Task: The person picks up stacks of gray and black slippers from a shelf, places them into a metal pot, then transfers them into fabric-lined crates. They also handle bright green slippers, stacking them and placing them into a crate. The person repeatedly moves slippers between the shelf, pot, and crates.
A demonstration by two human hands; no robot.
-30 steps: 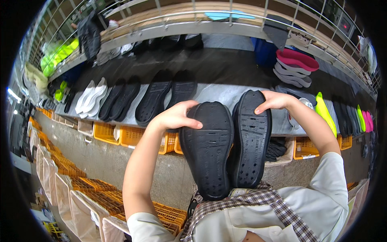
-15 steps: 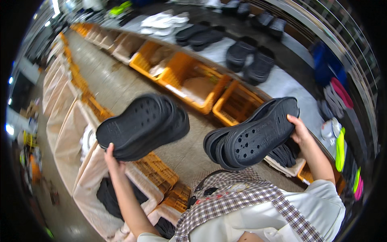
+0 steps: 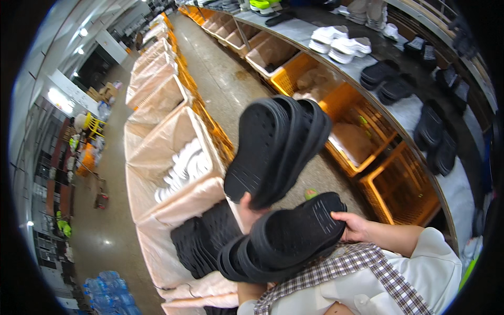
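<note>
A stack of black clogs (image 3: 257, 147), tilted with the toes pointing up and away, is gripped near its lower end by my left hand (image 3: 251, 212). My right hand (image 3: 350, 226) has its thumb over the end of a second black clog stack (image 3: 291, 231), held low in front of my apron. The two stacks are close together, and the right one partly covers my left wrist. Just left of them is a cloth-lined bin (image 3: 152, 257) holding rows of stacked black footwear pieces (image 3: 205, 239).
Another lined bin (image 3: 147, 184) beyond it holds white pieces (image 3: 186, 168). Orange crates (image 3: 378, 184) stand under a long bench on the right. White shoes (image 3: 338, 44) and black clogs (image 3: 436, 136) sit on that bench. Bottled water packs (image 3: 110, 294) are on the floor at lower left.
My view has swung left toward the lined bins. The two clog stacks, held wide apart before, have come together, and the right one has moved left across my body. Both hands keep their hold.
</note>
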